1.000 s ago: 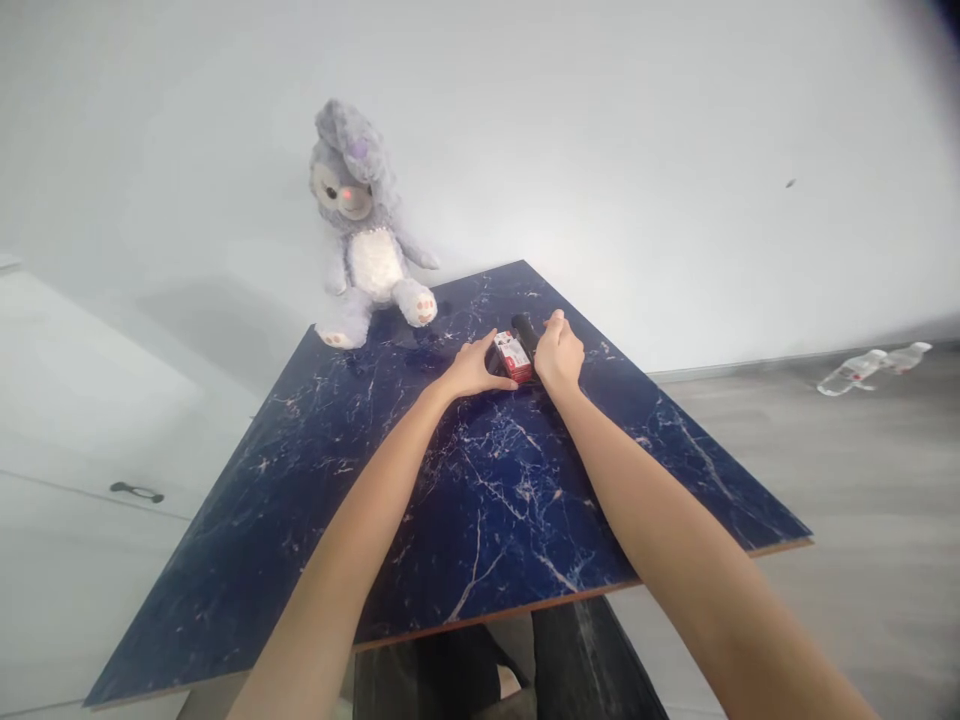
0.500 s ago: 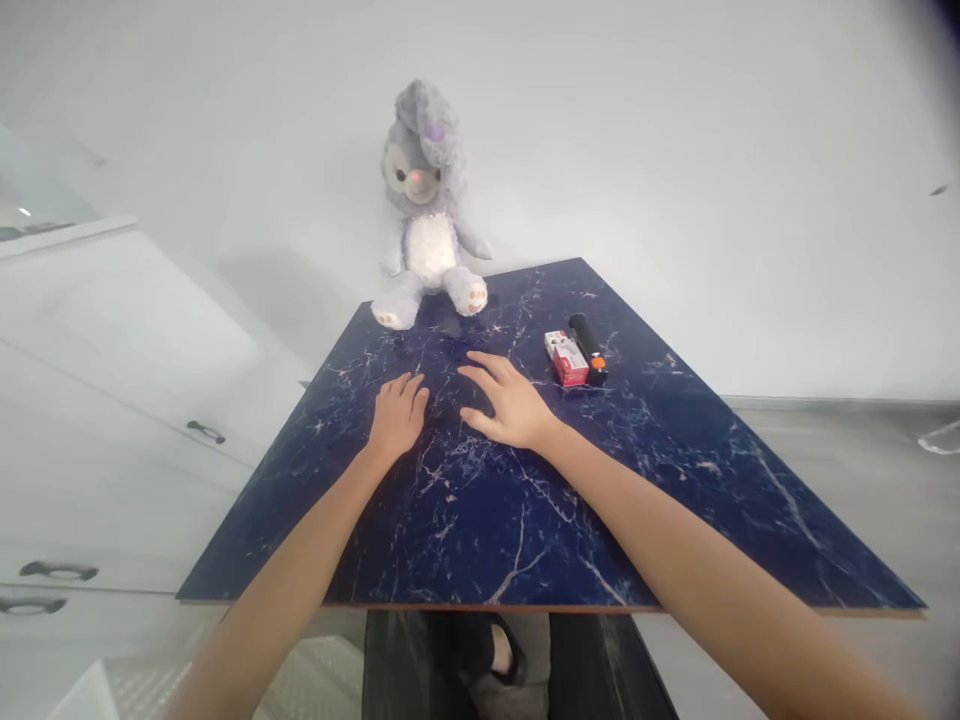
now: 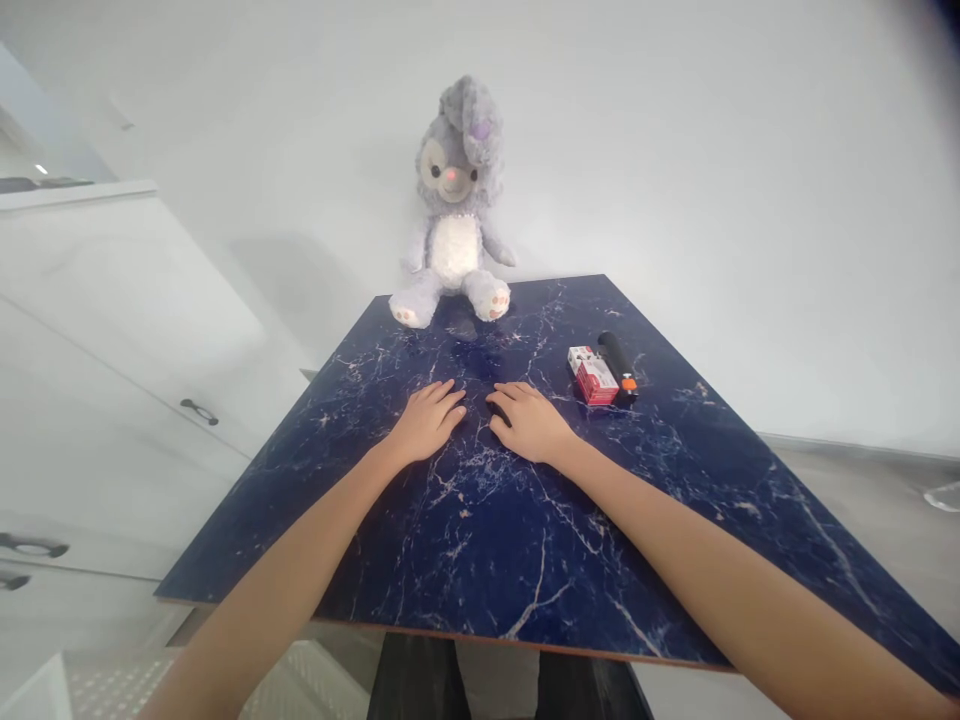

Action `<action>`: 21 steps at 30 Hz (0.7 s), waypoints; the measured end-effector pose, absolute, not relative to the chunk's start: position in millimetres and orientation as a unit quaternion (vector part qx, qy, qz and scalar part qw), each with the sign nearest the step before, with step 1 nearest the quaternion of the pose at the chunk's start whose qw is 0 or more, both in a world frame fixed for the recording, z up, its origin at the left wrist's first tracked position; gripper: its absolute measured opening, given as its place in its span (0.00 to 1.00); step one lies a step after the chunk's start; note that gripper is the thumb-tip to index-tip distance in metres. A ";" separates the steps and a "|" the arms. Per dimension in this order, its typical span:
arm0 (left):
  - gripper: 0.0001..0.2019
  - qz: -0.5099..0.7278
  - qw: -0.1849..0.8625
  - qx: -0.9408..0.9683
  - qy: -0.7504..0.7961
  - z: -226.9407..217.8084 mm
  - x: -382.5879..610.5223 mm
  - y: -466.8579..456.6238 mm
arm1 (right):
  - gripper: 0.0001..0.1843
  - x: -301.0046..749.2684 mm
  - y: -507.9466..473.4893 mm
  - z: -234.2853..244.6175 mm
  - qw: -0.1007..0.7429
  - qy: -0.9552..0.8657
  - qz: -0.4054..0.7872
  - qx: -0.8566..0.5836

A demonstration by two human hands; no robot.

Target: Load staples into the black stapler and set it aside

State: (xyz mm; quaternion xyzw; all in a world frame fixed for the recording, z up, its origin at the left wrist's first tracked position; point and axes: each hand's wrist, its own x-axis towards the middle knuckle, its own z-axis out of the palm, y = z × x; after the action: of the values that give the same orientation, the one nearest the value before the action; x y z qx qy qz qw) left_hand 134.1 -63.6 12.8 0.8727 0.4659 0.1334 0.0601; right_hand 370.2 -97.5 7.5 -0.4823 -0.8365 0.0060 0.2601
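Note:
My left hand [image 3: 427, 422] lies flat on the dark blue marbled table [image 3: 487, 520], palm down, fingers stretched out and holding nothing. Right beside it my right hand [image 3: 531, 420] rests flat too, fingers extended and holding nothing. To the right of my right hand, apart from it, a small red and white box [image 3: 592, 375] lies on the table. A black cylinder with an orange band [image 3: 618, 364] lies against the box's far side.
A grey plush rabbit [image 3: 455, 215] sits at the table's far edge against the white wall. White cabinets with dark handles [image 3: 199, 411] stand at the left. Grey floor shows at the right, with a clear item [image 3: 943, 494] at the frame's edge.
Both hands let go of the box and the black cylinder, drew back left and came to rest flat side by side. The view shifted, so the objects appear farther right.

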 end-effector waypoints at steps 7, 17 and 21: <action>0.29 0.130 0.072 0.872 0.466 12.5 133.2 -64.5 | 0.22 375.4 -95.9 3.2 0.246 -0.849 0.010 -0.467; 0.33 0.094 0.070 0.872 0.475 12.6 132.5 -66.0 | 0.22 378.2 -92.6 -2.8 0.241 -0.853 -0.001 -0.462; 0.33 0.096 0.074 0.872 0.474 12.1 131.6 -66.4 | 0.22 375.8 -96.5 -1.1 0.236 -0.856 -0.019 -0.460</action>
State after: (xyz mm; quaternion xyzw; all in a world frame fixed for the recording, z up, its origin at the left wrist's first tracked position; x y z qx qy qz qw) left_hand 131.6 -66.4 12.1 0.8724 0.4736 0.0959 0.0739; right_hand 375.8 -96.5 -1.1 -0.4603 -0.8555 -0.0195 0.2362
